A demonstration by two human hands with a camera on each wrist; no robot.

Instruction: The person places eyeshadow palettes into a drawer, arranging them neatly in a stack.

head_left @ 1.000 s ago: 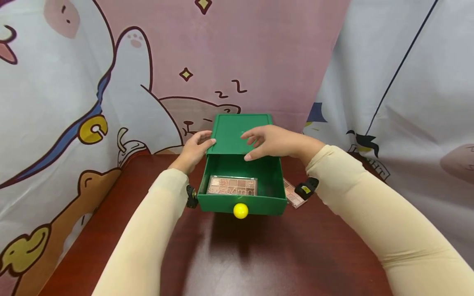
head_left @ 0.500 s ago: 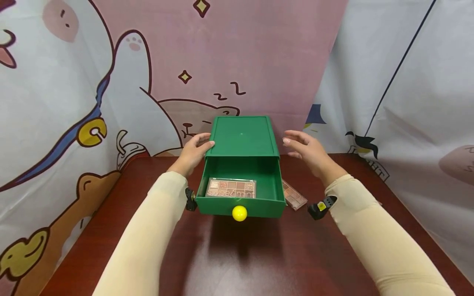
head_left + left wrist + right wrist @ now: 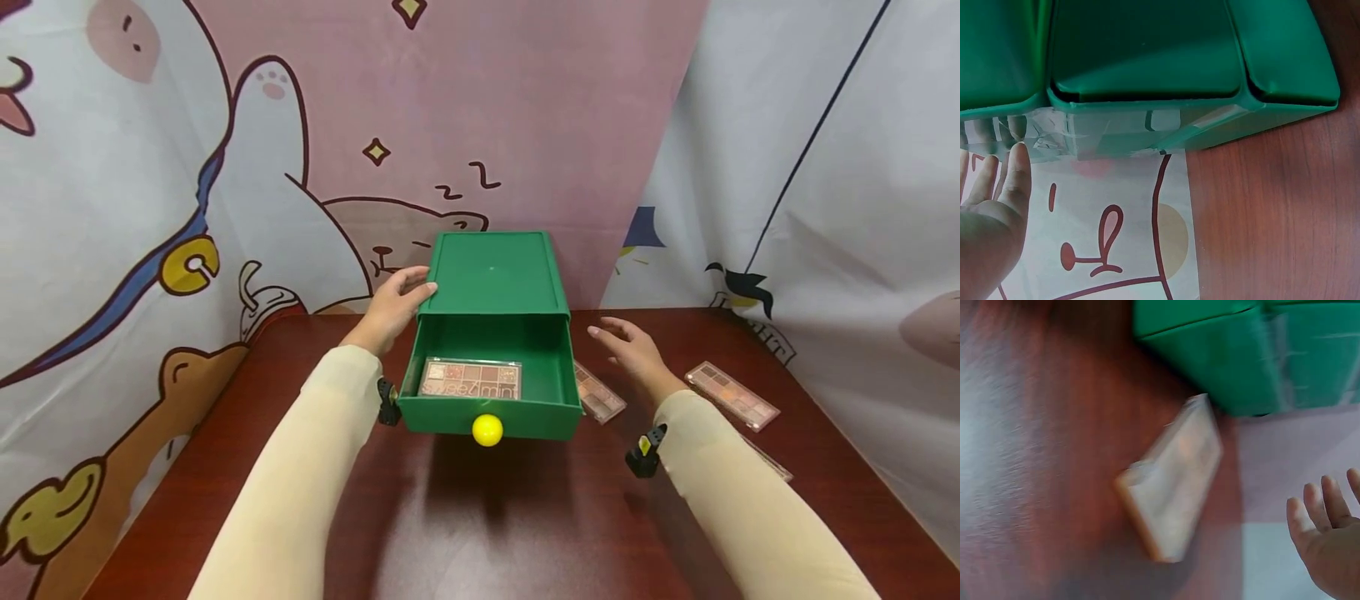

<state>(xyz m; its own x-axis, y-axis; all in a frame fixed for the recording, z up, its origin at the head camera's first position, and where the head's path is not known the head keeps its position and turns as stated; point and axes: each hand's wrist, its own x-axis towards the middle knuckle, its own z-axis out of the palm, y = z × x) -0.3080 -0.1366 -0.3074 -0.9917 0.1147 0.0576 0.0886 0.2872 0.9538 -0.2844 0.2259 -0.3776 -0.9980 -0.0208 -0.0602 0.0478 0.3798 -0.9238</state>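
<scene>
My left hand point(image 3: 390, 310) rests against the left side of a green drawer box point(image 3: 495, 271); in the left wrist view its fingertips point(image 3: 1019, 156) touch the box's taped side. The drawer point(image 3: 540, 421) is pulled out toward me and has a yellow ball knob point(image 3: 487, 430). Inside it, at the left, lies an eyeshadow palette point(image 3: 468, 379) with a clear printed lid. My right hand point(image 3: 633, 354) hovers right of the box, fingers apart and holding nothing. Just below it, a second eyeshadow palette point(image 3: 600, 398) lies beside the drawer, blurred in the right wrist view.
Farther right on the reddish-brown table point(image 3: 600, 517) lies another eyeshadow palette point(image 3: 733, 394). One more palette point(image 3: 772, 462) shows partly from behind my right sleeve. A printed cartoon curtain point(image 3: 555, 117) hangs behind the table.
My right hand has moved from above the box rightward and down toward the palette beside it, uncovering the palettes at far right. My left hand and the box have stayed put.
</scene>
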